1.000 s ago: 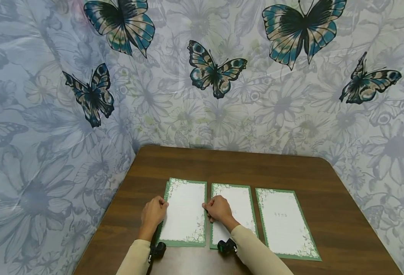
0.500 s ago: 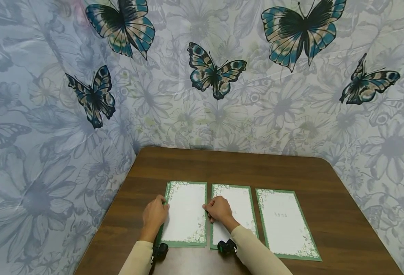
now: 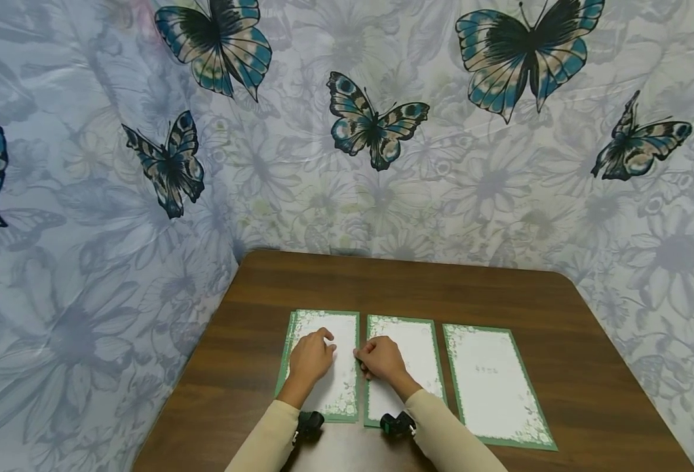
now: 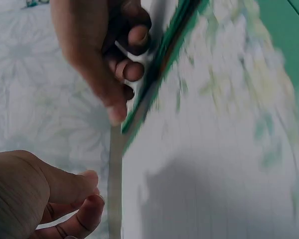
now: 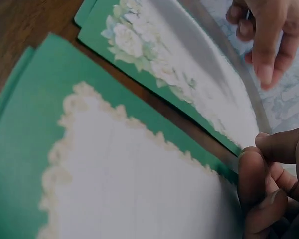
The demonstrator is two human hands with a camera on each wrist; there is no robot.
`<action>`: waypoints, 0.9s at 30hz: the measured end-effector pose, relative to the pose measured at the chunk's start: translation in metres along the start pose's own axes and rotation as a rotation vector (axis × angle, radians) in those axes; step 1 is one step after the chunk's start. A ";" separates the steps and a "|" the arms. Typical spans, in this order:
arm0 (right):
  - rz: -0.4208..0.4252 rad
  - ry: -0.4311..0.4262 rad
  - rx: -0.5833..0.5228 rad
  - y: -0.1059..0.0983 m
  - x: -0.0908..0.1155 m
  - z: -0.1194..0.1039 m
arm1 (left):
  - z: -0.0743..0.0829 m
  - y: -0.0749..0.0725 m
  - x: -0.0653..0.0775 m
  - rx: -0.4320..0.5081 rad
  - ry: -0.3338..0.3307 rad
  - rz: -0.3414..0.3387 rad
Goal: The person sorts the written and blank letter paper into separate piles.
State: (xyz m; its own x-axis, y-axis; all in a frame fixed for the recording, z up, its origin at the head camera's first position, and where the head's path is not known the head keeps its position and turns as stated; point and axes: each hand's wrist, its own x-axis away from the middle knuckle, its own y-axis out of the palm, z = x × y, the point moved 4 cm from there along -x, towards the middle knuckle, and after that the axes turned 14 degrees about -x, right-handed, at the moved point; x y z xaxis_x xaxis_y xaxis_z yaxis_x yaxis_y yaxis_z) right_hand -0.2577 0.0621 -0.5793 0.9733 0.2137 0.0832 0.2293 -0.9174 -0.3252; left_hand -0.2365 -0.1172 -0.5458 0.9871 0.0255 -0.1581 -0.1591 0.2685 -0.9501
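A green-bordered white floral paper sheet (image 3: 341, 387) lies at the left, over another sheet whose edge shows beside it. Above this paper hovers my left hand (image 3: 311, 357), fingers loosely bent and nothing between them; in the left wrist view the left hand (image 4: 55, 196) has thumb and forefinger near each other. My right hand (image 3: 384, 360) is at the left paper's right edge. From the right wrist view, the right hand (image 5: 274, 174) pinches that edge between thumb and forefinger, and the paper (image 5: 214, 74) bows upward. Under the right hand lies a middle sheet (image 3: 411, 334).
A third matching sheet (image 3: 500, 387) with a short line of faint print lies to the right. All rest on a brown wooden table (image 3: 429, 282). Behind stands a wall covering (image 3: 299, 183) with butterflies and flowers. Each wrist wears a small black camera (image 3: 310, 423).
My left hand has let go of the left sheet's left edge and moved right, over the paper. The top sheet had slid slightly toward me earlier. My right hand stays at its edge.
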 end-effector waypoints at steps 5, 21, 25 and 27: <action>0.060 0.009 0.008 -0.016 0.007 0.004 | 0.028 0.010 0.001 0.025 0.069 -0.019; 0.236 -0.004 0.059 -0.076 0.020 0.016 | 0.080 0.026 -0.019 -0.165 0.249 -0.097; 0.246 -0.069 0.173 -0.089 0.029 0.019 | 0.084 0.034 -0.012 -0.239 0.309 -0.113; 0.243 -0.091 0.244 -0.096 0.033 0.021 | 0.085 0.037 -0.009 -0.264 0.326 -0.132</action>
State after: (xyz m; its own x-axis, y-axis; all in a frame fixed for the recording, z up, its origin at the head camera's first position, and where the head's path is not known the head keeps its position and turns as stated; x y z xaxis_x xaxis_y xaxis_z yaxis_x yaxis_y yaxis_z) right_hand -0.2476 0.1639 -0.5650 0.9938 0.0382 -0.1044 -0.0245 -0.8404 -0.5414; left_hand -0.2494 -0.0257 -0.5571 0.9486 -0.3094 -0.0667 -0.0727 -0.0079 -0.9973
